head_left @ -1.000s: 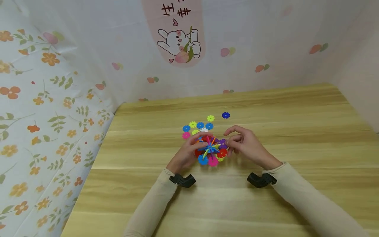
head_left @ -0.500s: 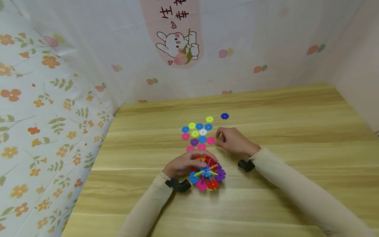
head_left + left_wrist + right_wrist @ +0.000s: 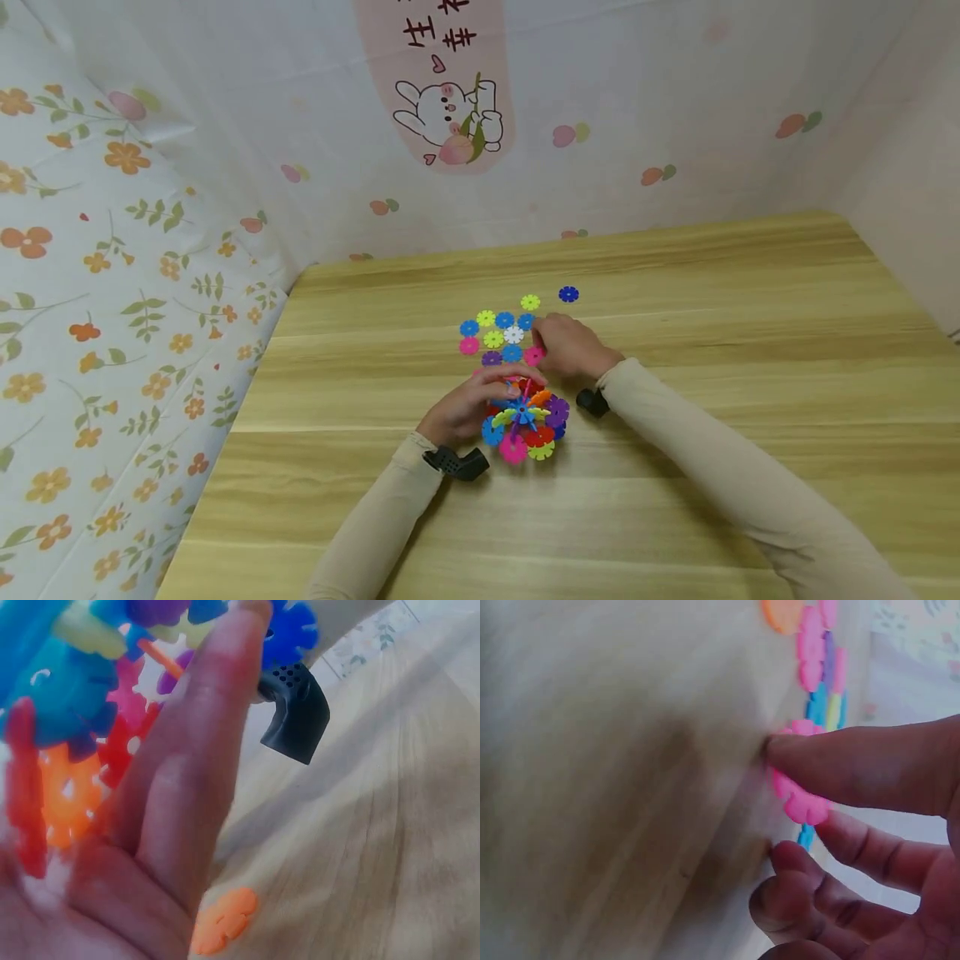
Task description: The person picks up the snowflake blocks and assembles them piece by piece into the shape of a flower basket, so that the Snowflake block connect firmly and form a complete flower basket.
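Observation:
My left hand (image 3: 465, 406) holds a round cluster of interlocked snowflake discs (image 3: 522, 412) in many colours, its fingers curved over the top and far side. In the left wrist view a finger crosses in front of the cluster's orange (image 3: 67, 795) and teal discs (image 3: 60, 694). Farther up the table, my right hand (image 3: 573, 346) reaches down to a pink snowflake disc (image 3: 534, 356). The right wrist view has the thumb over this pink disc (image 3: 802, 799) and a finger at its other edge, pinching it close over the table.
Loose snowflake discs lie flat beyond the cluster: a white one (image 3: 513, 335), a purple one (image 3: 492, 358), several blue and yellow-green ones. A dark blue disc (image 3: 568, 294) sits farthest back. An orange disc (image 3: 225, 921) lies beneath the left hand. A printed cloth (image 3: 600, 192) hangs behind the table.
The cluster and left hand came toward the person, then slightly back up. My right hand left the cluster and moved forward and left to the pink disc, its fingers closing in on it.

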`<state>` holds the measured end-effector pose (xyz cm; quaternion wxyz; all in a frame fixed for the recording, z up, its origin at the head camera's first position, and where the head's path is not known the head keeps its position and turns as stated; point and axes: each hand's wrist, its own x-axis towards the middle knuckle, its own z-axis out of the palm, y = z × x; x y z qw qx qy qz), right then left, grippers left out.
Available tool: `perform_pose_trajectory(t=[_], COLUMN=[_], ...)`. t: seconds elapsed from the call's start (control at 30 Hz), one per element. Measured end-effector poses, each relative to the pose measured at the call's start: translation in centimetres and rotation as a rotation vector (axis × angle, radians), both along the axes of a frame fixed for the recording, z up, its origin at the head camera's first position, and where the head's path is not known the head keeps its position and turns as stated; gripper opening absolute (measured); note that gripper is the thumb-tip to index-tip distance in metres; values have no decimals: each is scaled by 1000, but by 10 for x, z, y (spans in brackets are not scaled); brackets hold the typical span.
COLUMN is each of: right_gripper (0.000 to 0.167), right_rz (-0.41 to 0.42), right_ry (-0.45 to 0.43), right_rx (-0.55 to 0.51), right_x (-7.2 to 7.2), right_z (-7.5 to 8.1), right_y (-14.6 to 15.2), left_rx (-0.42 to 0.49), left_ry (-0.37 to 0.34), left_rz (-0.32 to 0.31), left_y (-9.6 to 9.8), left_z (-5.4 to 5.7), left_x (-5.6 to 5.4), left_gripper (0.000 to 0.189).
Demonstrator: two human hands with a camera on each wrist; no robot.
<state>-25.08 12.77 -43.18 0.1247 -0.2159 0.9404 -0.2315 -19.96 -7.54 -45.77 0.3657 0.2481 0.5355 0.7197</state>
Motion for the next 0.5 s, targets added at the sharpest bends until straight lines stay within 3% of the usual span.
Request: perform_pose_trajectory(t=[0.17, 0.37, 0.5], right_gripper=[17, 11, 13], right_rz=[2, -59, -97], right_ry=[-37, -33, 10], right_rx=[-122, -249, -360], right_x=[-1, 2, 8], right_z=[-3, -2, 6], right_y=[10, 21, 30], left_rx=[-55, -17, -39], left_ry=[-41, -114, -76], left_rz=[65, 79, 97], left_y=[0, 3, 5], left_z=[0, -1, 1], left_x=[0, -3, -8], left_gripper=[29, 29, 29])
